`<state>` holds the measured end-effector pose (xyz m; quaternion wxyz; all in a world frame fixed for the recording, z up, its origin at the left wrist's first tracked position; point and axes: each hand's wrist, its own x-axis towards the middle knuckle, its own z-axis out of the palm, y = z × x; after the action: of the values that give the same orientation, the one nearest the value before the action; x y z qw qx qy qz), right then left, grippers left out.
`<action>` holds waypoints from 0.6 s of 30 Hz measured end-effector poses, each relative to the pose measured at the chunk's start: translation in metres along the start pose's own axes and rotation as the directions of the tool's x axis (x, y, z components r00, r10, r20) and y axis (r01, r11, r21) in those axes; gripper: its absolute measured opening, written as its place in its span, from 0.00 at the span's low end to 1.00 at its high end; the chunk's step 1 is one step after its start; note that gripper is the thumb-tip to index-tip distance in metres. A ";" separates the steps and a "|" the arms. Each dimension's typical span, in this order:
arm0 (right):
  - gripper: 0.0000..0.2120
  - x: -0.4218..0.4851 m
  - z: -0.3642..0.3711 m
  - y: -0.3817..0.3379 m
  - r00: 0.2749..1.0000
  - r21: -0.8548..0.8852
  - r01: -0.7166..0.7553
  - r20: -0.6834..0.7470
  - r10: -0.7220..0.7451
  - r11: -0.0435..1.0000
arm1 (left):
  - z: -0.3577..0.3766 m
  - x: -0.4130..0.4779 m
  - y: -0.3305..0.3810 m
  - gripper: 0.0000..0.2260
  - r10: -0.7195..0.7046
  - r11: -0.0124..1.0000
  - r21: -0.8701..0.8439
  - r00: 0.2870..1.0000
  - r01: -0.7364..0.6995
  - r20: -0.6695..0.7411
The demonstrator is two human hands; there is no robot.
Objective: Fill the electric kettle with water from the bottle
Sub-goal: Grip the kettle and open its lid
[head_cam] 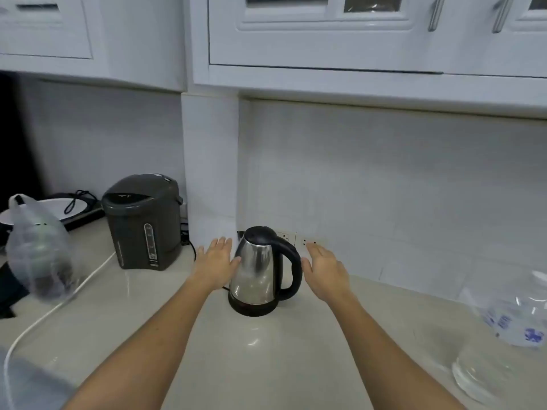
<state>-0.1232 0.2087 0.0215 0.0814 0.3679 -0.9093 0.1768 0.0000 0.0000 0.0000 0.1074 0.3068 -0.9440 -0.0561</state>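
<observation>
Countertop (266, 365) of pale, glossy stone, backed by a white tiled wall (384, 179) and white panelled cabinets (325, 39). Left hand (215, 263) and right hand (325, 270) are both flat, fingers spread, gripping nothing. Between them stands the electric kettle (257, 270): a tapered body of polished steel with black lid, looped handle and base. Its steel side lies just beside the left thumb; its handle is near the right hand. Far right of the right hand, a clear plastic water bottle (516, 318) with blue print, blurred. Left of the left hand stand a dark grey hot-water dispenser (143, 221), a white cable (53, 309) and a translucent plastic bag (38, 247).
</observation>
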 end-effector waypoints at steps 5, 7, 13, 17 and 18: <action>0.23 0.017 0.013 -0.005 0.998 -0.010 -0.036 0.054 0.036 0.999 | 0.015 0.011 -0.005 0.27 0.012 0.998 -0.066 0.998 -0.008 0.060; 0.23 0.025 0.019 -0.008 0.998 -0.015 -0.040 0.056 0.041 0.999 | 0.021 0.017 -0.007 0.27 0.021 0.996 -0.086 0.997 -0.015 0.069; 0.22 0.050 0.034 -0.018 0.997 -0.010 -0.058 0.058 0.059 0.998 | 0.043 0.036 -0.016 0.28 0.032 0.983 -0.185 0.994 -0.012 0.105; 0.22 0.064 0.045 -0.026 0.995 0.049 -0.098 0.033 0.096 0.994 | 0.059 0.047 -0.021 0.32 0.029 0.950 -0.313 0.993 0.008 0.113; 0.22 0.068 0.048 -0.028 0.994 0.061 -0.103 0.035 0.101 0.993 | 0.062 0.050 -0.020 0.33 0.027 0.934 -0.356 0.993 0.016 0.116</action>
<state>-0.1530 0.1281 0.0040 0.0462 0.3261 -0.9221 0.2032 -0.0424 -0.0434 -0.0556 0.1048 0.2755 -0.9239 -0.2440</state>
